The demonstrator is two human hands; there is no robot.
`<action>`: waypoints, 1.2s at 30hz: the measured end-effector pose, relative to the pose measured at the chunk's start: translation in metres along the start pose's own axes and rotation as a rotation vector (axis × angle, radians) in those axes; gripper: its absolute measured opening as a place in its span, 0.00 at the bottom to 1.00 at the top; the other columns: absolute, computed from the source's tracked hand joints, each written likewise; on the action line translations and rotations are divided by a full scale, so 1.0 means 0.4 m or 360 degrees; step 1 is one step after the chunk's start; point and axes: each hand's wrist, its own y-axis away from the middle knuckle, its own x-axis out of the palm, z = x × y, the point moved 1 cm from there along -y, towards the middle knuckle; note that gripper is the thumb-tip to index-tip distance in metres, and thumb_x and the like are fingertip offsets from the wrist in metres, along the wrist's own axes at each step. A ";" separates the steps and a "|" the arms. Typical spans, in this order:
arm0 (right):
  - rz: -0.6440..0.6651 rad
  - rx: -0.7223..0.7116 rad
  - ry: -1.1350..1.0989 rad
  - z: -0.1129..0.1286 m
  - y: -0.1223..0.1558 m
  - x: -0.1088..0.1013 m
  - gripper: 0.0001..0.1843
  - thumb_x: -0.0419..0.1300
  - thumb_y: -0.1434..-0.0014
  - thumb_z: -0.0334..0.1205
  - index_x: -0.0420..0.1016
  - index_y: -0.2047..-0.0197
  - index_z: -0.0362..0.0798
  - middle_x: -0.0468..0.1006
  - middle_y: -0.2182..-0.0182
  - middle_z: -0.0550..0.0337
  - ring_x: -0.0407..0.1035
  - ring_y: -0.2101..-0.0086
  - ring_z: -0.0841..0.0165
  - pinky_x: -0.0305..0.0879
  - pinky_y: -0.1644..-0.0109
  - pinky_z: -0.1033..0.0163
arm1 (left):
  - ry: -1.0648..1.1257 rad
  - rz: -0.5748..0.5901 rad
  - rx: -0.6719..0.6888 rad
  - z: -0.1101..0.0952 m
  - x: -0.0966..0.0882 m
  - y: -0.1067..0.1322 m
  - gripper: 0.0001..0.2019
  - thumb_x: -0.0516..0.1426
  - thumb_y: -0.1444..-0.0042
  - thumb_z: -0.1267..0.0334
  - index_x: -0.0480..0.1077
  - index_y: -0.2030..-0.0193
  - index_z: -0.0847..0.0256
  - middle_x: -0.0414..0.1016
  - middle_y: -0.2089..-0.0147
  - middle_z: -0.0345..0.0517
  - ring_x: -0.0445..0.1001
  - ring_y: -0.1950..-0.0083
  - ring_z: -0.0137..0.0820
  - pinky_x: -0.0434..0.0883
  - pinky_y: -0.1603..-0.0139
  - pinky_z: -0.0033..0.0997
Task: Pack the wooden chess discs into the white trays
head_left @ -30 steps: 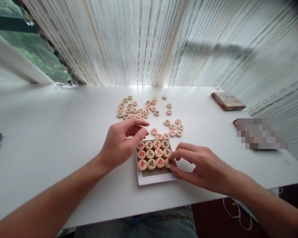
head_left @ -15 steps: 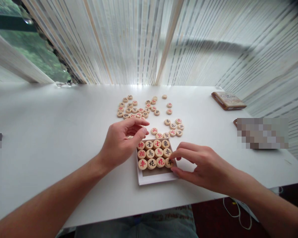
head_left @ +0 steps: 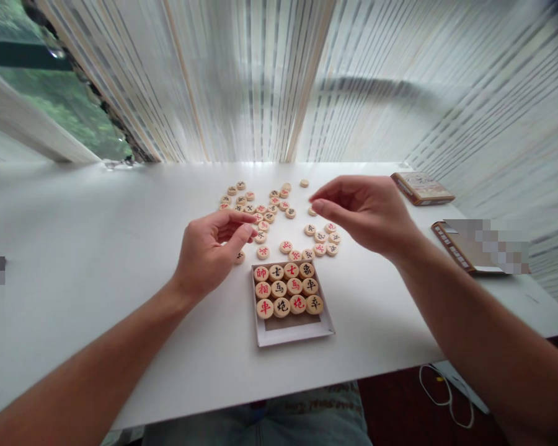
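Note:
A shallow white box [head_left: 294, 337] holds rows of round wooden xiangqi pieces [head_left: 279, 289] with red or black characters. A bare brown strip of its floor shows at the near end. My left hand [head_left: 209, 248] hovers to the left above the box's far corner, thumb and index finger apart and nothing visible between them. Above the loose pieces at the far right is my right hand [head_left: 365, 210], its thumb slightly away from its fingers, close over a piece [head_left: 312, 211]. More loose pieces [head_left: 320, 236] lie scattered beyond the box, some partly hidden by my left hand.
All this rests on a white table [head_left: 121, 248]. Two flat brown boxes [head_left: 422, 188] lie at the right, the nearer one partly blurred out. Striped string curtains [head_left: 242, 80] hang along the back. A white cable [head_left: 446, 396] lies below the table's right front.
My right hand has left the black piece at the box's right side and moved up and away to the loose pieces. My left hand has shifted slightly left.

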 end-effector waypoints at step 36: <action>0.0580 0.0368 0.0043 -0.157 -0.017 -0.050 0.09 0.71 0.45 0.42 0.86 0.68 0.44 0.71 0.82 0.64 0.61 0.79 0.73 0.53 0.76 0.66 | -0.0189 -0.0029 -0.0068 0.025 -0.001 0.003 0.13 0.66 0.37 0.54 0.84 0.53 0.60 0.89 0.56 0.52 0.87 0.55 0.41 0.83 0.49 0.40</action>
